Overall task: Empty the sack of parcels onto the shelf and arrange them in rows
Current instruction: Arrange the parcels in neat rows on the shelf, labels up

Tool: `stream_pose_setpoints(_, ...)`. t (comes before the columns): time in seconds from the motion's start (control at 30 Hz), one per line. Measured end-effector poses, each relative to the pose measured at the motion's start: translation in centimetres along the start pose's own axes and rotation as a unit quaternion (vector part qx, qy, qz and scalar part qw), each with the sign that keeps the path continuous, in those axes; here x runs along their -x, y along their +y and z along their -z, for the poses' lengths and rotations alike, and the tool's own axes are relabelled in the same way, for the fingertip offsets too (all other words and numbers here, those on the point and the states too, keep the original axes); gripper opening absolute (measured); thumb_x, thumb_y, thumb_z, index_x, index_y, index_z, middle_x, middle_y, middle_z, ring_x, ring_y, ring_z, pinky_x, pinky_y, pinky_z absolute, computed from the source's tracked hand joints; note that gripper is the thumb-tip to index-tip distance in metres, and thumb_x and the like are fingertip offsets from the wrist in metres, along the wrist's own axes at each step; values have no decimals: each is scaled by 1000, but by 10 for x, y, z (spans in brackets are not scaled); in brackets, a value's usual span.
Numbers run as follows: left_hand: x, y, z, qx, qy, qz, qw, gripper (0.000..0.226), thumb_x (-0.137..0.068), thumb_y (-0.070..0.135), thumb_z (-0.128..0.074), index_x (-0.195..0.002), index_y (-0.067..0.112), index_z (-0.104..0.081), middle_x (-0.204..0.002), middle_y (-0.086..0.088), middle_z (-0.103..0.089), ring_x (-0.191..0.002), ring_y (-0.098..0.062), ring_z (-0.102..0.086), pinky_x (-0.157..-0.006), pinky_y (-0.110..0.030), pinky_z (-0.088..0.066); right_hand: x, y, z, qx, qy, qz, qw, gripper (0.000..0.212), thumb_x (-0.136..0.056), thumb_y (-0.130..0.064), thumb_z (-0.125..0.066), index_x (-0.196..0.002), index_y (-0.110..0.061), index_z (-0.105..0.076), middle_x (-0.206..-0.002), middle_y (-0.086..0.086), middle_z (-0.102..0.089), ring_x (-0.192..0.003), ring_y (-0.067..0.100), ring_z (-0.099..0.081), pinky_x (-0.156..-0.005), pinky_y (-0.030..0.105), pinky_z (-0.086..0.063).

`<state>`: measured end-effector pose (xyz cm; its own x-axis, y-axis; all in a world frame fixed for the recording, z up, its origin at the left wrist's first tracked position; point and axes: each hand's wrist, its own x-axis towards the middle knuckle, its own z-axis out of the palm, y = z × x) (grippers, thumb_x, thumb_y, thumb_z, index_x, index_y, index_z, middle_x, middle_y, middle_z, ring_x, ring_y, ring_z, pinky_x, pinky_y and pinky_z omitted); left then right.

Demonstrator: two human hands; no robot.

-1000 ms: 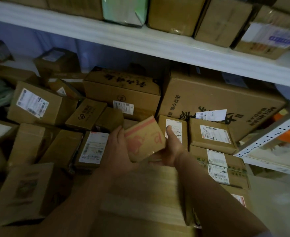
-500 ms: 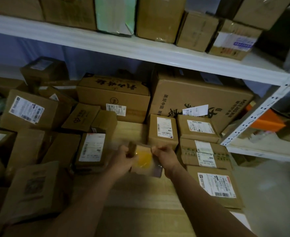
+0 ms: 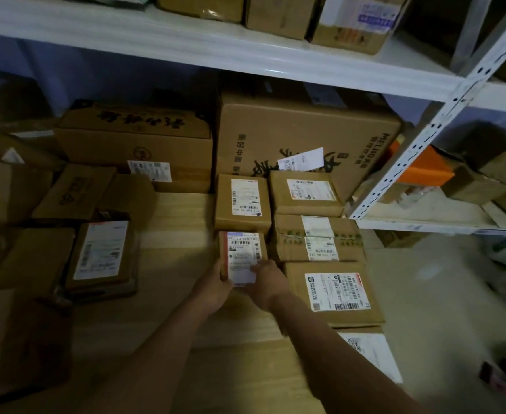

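A small cardboard parcel (image 3: 241, 252) with a white label facing up lies on the wooden shelf board (image 3: 180, 222), right in front of another labelled parcel (image 3: 242, 201). My left hand (image 3: 216, 286) grips its near left corner and my right hand (image 3: 268, 282) holds its near right corner, thumb on the label. To its right, three labelled parcels (image 3: 319, 239) sit in a column front to back. No sack is in view.
Loose parcels (image 3: 102, 255) lie in a jumble on the left. Two big cartons (image 3: 305, 135) stand at the back. A white upper shelf (image 3: 216, 49) carries more boxes. A perforated white upright (image 3: 425, 135) and a neighbouring rack stand to the right.
The parcel, held tilted up a second ago, has been turned label-up and set down flat in front of the labelled parcel. Both hands moved forward and down with it.
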<state>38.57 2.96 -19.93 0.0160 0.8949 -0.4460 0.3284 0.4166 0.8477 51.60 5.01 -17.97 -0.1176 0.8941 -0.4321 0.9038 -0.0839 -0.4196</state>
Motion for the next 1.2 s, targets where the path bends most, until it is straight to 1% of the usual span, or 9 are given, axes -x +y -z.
stream_pose_setpoints(0.1, -9, 4, -10, 22, 7, -19, 1000, 55, -93, 9, -51, -143, 29, -36, -143, 4, -46, -132, -17, -42, -109, -36, -37, -9, 7, 2, 100, 25, 13, 995, 47, -88, -42, -59, -130, -20, -55, -139, 4, -44, -127, 21, -45, -110, 37, -31)
stream_pose_setpoints(0.23, -17, 6, -19, 48, 33, -38, 998, 53, -92, 11, -56, -139, 28, -41, -140, 2, -50, -130, -17, -47, -103, -32, -40, -16, 9, 10, 185, 42, 23, 982, 44, -90, -44, -51, -127, -20, -56, -139, 7, -46, -133, 22, -39, -117, 47, -10)
stream_pose_setpoints(0.33, -14, 4, -13, 47, 28, -42, 998, 54, -89, 18, -59, -139, 28, -41, -138, 6, -51, -130, -14, -47, -103, -32, -41, -21, 2, 18, 152, 54, 42, 986, 41, -90, -34, -54, -128, -18, -55, -140, 8, -45, -131, 25, -41, -115, 43, -24)
stream_pose_setpoints(0.43, -10, 1, 12, -10, 119, -5, 993, 52, -87, 17, -60, -137, 12, -43, -137, -6, -49, -131, -27, -45, -104, -37, -39, -28, -18, 17, 54, 48, 80, 994, 32, -94, -27, -52, -124, -18, -56, -129, 6, -52, -116, 24, -54, -98, 37, -47)
stream_pose_setpoints(0.57, 2, -17, 75, -100, 255, 89, 958, 48, -96, 17, -48, -140, 1, -36, -144, -16, -38, -134, -34, -36, -110, -37, -27, -35, -60, -3, 1, 0, 132, 991, 29, -95, -26, -49, -121, -17, -59, -129, 7, -54, -120, 24, -53, -102, 36, -42)
stream_pose_setpoints(0.7, 13, -45, 134, -127, 374, 173, 902, 49, -93, 32, -50, -132, 4, -47, -137, -20, -45, -125, -38, -43, -104, -48, -38, -38, -103, -27, -12, -84, 168, 982, 41, -97, -23, -48, -137, -14, -49, -141, 7, -48, -124, 21, -51, -101, 27, -40)
stream_pose_setpoints(0.83, 13, -52, 166, -146, 373, 220, 890, 48, -92, 26, -51, -134, 3, -41, -138, -18, -42, -125, -37, -42, -100, -46, -41, -48, -139, -47, -85, -169, 97, 977, 48, -100, -24, -42, -146, -12, -35, -143, 10, -47, -111, 20, -57, -84, 25, -45)
stream_pose_setpoints(0.97, 0, -52, 177, -165, 366, 214, 890, 46, -93, 29, -49, -133, 6, -42, -137, -15, -44, -122, -33, -47, -93, -40, -44, -62, -165, -71, -156, -198, 34, 967, 57, -96, -31, -47, -148, -14, -30, -147, 10, -43, -127, 25, -49, -104, 38, -45)
stream_pose_setpoints(1.2, -28, -28, 203, -248, 364, 86, 894, 37, -97, 24, -46, -130, 8, -46, -134, -13, -44, -123, -29, -42, -97, -37, -40, -84, -180, -86, -233, -161, -15, 959, 65, -95, -34, -48, -151, -19, -20, -149, 11, -40, -128, 28, -48, -104, 45, -44)
